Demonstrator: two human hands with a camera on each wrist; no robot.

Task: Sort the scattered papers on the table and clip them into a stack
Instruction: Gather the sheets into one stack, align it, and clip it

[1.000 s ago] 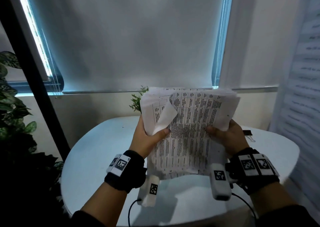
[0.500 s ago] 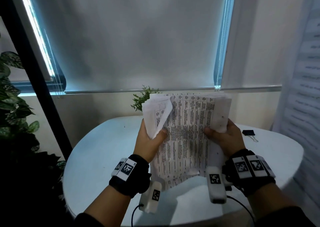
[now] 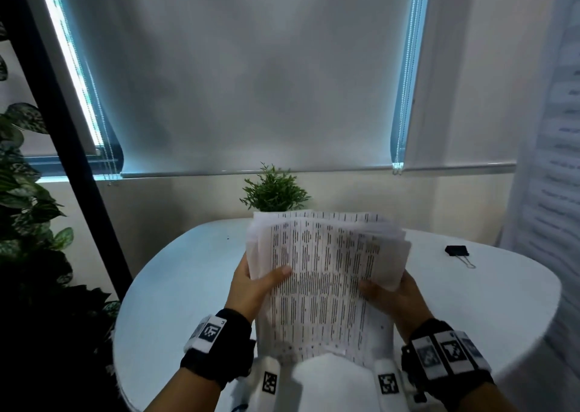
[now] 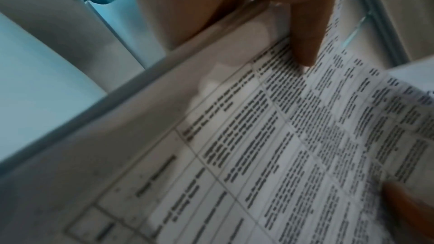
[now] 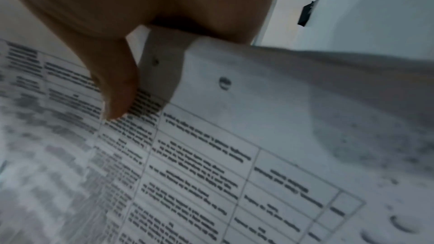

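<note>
A loose stack of printed papers (image 3: 323, 273) with tables of text is held upright over the white round table (image 3: 175, 292), its lower edge near the tabletop. My left hand (image 3: 254, 283) grips the stack's left side, thumb across the front sheet. My right hand (image 3: 392, 295) grips the right side, thumb on the front. In the left wrist view the thumb (image 4: 305, 40) presses the papers (image 4: 281, 155). The right wrist view shows the thumb (image 5: 117, 88) on the printed sheet (image 5: 211, 155). A black binder clip (image 3: 457, 251) lies on the table at the right, also in the right wrist view as the clip (image 5: 306, 14).
A small green potted plant (image 3: 274, 190) stands behind the papers at the table's far edge. Large leafy plants (image 3: 22, 204) and a dark slanted pole (image 3: 69, 135) are at the left. A window blind (image 3: 251, 66) fills the back; a curtain (image 3: 552, 160) hangs at the right.
The stack has come down lower toward the table. The folded-over front sheet at the left has flattened, and the sheets sit more evenly together. Both hands keep their grip.
</note>
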